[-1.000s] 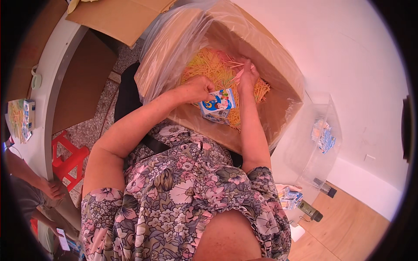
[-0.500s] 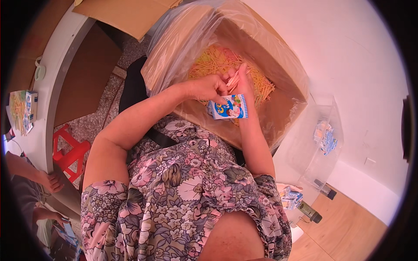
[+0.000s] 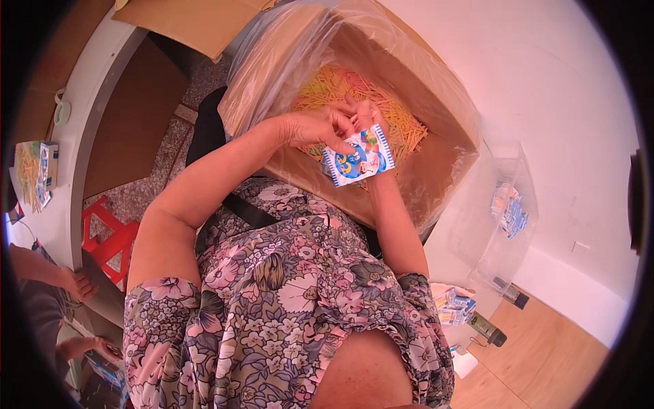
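Fingers of both hands closed around a small printed packet.

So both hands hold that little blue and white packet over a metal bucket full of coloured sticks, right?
Not a bucket: the head view shows a plastic-lined cardboard box of coloured sticks. Left hand and right hand do hold the packet over it.

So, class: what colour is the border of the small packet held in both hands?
Blue-and-white striped border on the packet, head view.

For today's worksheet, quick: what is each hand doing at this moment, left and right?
Left hand: fingers closed on the top edge of the small blue-and-white packet.
Right hand: also pinching the packet's top; its exact grip cannot be told.
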Demonstrator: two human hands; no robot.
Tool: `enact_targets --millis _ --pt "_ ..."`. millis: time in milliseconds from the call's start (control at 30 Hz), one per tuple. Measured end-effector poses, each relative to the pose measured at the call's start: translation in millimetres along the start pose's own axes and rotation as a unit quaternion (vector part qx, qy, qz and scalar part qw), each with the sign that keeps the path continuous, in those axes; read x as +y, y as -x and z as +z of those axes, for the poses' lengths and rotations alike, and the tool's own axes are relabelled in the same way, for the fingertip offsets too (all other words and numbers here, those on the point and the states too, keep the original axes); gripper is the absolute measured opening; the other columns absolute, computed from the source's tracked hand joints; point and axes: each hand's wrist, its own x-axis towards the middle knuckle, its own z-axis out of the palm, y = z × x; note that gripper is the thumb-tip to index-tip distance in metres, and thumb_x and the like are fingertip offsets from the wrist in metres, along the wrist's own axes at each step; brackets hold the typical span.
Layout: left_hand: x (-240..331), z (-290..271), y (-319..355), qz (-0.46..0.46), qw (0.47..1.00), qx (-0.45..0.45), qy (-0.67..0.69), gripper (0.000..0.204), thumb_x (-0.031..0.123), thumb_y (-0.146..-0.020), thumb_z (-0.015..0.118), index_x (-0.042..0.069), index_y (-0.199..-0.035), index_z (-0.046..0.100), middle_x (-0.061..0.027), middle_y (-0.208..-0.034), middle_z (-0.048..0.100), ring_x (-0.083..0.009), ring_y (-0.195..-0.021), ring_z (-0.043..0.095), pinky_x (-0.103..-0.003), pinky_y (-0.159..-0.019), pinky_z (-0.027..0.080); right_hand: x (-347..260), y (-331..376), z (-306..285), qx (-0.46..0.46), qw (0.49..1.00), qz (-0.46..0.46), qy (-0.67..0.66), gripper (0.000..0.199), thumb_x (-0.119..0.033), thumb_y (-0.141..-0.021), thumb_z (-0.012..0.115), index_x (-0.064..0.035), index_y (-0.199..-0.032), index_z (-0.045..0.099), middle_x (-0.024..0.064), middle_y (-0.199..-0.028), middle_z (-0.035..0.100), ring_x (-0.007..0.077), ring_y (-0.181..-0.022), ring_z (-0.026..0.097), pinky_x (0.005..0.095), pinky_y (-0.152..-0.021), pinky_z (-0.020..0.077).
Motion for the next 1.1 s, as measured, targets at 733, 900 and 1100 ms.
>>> enact_targets --millis 733,900,1100 --pt "-20 7 -4 0.043 0.963 -0.02 -0.267 0.011 0.004 -0.078 0.065 -0.003 -0.086 0.061 -0.0093 -0.082 0.058 -0.0149 -0.08 0.056 -0.03 -0.071 0.044 -37 6 -30 0.126 0.891 -0.138 0.414 0.013 -0.012 -0.078 0.064 -0.0007 -0.073 0.06 0.0071 -0.058 0.058 0.0112 -0.054 0.056 0.0281 -0.051 0.0449" --pt "-37 -3 -8 -0.009 0.999 0.008 -0.047 0.024 0.009 -0.087 0.058 -0.001 -0.109 0.059 -0.0021 -0.097 0.06 -0.0087 -0.089 0.055 -0.025 -0.081 0.045 -37 65 -65 -0.013 0.784 0.013 0.62 0.021 -0.016 -0.076 0.063 0.0048 -0.073 0.058 0.0151 -0.058 0.056 0.0136 -0.055 0.059 0.0319 -0.052 0.0452" --pt "-19 -2 -4 -0.076 0.994 -0.071 0.013 0.02 0.01 -0.086 0.061 -0.001 -0.103 0.062 -0.002 -0.103 0.061 -0.0066 -0.09 0.054 -0.024 -0.081 0.045 -26 78 -61 -0.006 0.839 -0.023 0.544 0.021 -0.016 -0.08 0.061 0.0024 -0.072 0.056 0.0158 -0.06 0.056 0.0235 -0.051 0.057 0.0341 -0.049 0.0441"
